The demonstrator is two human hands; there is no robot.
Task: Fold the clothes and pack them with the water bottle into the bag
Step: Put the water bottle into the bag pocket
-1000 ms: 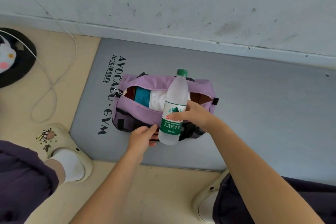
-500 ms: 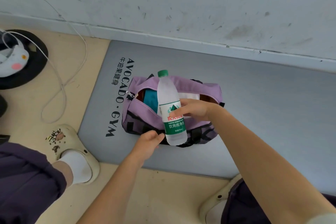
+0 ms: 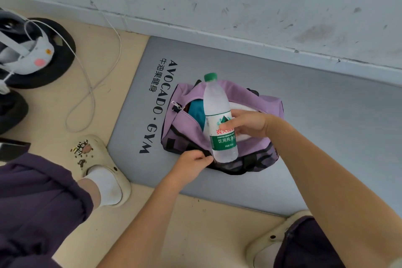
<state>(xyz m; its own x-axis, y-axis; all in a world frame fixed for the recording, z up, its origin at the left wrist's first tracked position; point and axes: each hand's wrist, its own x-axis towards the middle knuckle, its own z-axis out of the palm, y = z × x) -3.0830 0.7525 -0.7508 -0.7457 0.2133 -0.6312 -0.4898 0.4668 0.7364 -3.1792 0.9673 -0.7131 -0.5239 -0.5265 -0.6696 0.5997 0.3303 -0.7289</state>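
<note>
We're on a beige floor with a grey gym mat [image 3: 326, 128] pushed up against a scuffed pale wall, and we're crouched right over it. Nearest us, low in the frame, both forearms reach in; a cream clog [image 3: 102, 169] sits at lower left. Our left hand [image 3: 192, 164] comes first, centre frame, fingers curled and pinching the dark near edge of the purple bag [image 3: 256, 95], it looks like a black strap or trim, though we can't tell exactly which. Just past it, our right hand [image 3: 250, 125] is wrapped round the water bottle [image 3: 219, 119] at its green label, thumb and fingers clamped on either side.

Now the key relation: the bottle hangs over the bag's near wall, base down by our left fingers, green cap pointing up and slightly left toward the wall. Its long axis runs near to far in the frame, roughly crossing the bag's length, which runs left to right. The right hand owns this one.

Beyond the bottle, the zip mouth gapes open, showing folded teal and white clothes [image 3: 195, 111] inside. We'd judge the bottle needs laying over, parallel with the opening, to slip in beside them. Farther left, a white cable [image 3: 87, 76] loops across the floor.
</note>
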